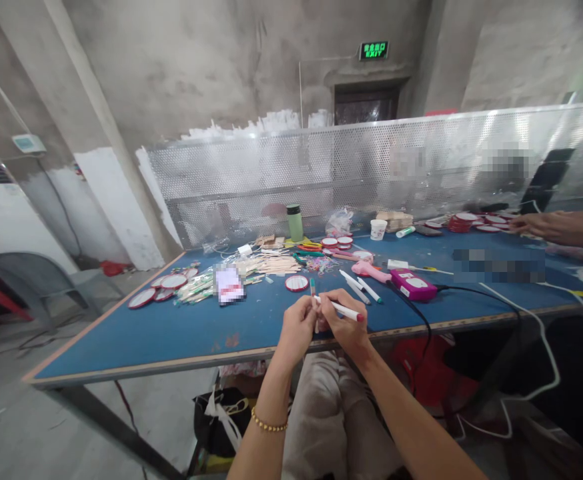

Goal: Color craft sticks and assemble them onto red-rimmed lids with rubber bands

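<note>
My left hand (299,325) pinches a small wooden stick (313,291) with a green tip, upright near the table's front edge. In my right hand (344,323) is a white marker (339,307) with a red end, its other end against the stick. Just behind my hands lies a round white disc with a red rim (297,283). White pens (369,289) with green ends rest to the right. A pile of wooden sticks (276,263) lies farther back, left of centre.
A magenta box (412,285) with a cable and a pink tool (370,271) lie right. A green bottle (295,223) and white cup (378,229) stand behind. Red-rimmed discs (174,281) lie left. Another person's hand (556,227) is at the far right.
</note>
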A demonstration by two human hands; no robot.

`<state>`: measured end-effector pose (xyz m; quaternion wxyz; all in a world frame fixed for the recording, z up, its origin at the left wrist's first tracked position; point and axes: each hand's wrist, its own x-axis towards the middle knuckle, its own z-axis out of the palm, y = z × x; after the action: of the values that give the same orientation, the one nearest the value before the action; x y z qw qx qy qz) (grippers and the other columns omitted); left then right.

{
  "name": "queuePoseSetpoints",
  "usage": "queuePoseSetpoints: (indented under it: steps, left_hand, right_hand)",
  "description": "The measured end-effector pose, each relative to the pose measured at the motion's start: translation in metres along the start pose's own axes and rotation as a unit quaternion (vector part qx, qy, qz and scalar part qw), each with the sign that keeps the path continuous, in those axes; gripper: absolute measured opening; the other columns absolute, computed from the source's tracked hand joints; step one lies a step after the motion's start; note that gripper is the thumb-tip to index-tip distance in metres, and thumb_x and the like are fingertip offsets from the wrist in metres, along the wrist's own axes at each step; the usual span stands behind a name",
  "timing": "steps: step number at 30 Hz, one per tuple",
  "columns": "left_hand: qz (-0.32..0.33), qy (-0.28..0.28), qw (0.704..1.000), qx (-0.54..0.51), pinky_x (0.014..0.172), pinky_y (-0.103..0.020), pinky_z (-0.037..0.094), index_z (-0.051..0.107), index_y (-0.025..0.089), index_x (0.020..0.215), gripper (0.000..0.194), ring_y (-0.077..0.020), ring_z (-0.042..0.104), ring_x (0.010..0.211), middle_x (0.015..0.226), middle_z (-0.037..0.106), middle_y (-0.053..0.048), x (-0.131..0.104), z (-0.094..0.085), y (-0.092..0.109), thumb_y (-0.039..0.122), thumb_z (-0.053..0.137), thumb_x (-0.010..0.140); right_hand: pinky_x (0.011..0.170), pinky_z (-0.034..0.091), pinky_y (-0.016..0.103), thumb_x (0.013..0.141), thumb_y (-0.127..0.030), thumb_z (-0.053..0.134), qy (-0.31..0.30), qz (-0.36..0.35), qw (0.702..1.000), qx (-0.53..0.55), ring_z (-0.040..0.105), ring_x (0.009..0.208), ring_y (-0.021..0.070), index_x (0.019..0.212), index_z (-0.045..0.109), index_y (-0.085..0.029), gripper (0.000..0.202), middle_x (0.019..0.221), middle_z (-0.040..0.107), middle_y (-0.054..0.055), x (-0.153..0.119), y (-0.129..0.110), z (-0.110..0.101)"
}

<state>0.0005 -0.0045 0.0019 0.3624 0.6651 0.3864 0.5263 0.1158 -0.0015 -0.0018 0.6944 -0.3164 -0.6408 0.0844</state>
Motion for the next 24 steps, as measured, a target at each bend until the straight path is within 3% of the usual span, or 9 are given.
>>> queuePoseSetpoints:
  steps: [24]
  left_hand:
    - [-0.002, -0.002, 1.000, -0.009, 0.055, -0.023, 0.035, 0.051, 0.018, 0.068, 0.037, -0.0117, 0.043, 0.056, 0.057, 0.050, 0.003, -0.0001, 0.0005, -0.0003, 0.050, 0.053, 0.085]
  right_hand:
    - [0.046, 0.048, 0.022, 0.088, -0.025, 0.054, 0.006, 0.004, 1.000, -0.008, 0.056, 0.044, 0.0103, 0.073, 0.063, -0.020, 0.019, 0.058, 0.063, -0.002, -0.0009, 0.0008, 0.0001]
